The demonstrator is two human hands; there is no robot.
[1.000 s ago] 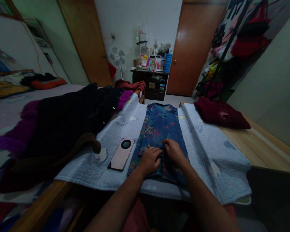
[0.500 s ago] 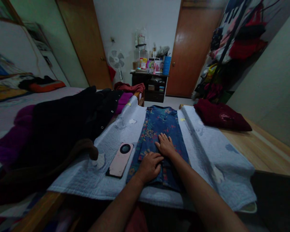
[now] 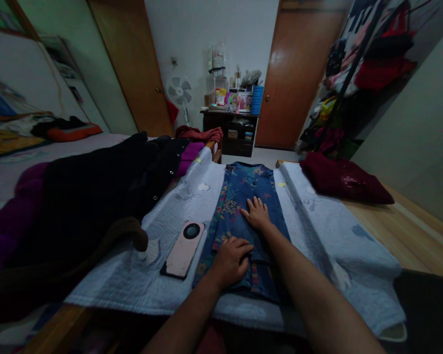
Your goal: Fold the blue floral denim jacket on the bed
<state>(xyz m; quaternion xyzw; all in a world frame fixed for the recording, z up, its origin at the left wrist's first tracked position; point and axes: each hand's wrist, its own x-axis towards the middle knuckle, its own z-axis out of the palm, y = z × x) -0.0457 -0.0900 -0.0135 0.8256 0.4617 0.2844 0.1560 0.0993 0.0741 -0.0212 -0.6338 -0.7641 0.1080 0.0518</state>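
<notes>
A folded blue garment [image 3: 243,184] with a colourful floral print lies lengthwise in front of me on a pale blue quilted cloth [image 3: 302,221]. My right hand [image 3: 257,215] rests flat on the middle of the garment, its fingers spread. Closer to me, my left hand [image 3: 231,261] lies on the garment's near left part, over the edge of a folded layer. Its fingers are slightly bent and point right, with the thumb apart. To the left of the garment, a pink phone [image 3: 180,253] with a round black camera ring lies back side up.
Black and purple clothing [image 3: 96,182] is heaped on the left. A folded maroon garment [image 3: 345,177] lies at the right on a wooden surface [image 3: 402,231]. Farther back are a white fan [image 3: 179,91], a dark cabinet [image 3: 239,146] and hanging clothes [image 3: 376,69].
My right hand has slid slightly forward along the garment. My left hand stays on the near left part. The view has shifted a little.
</notes>
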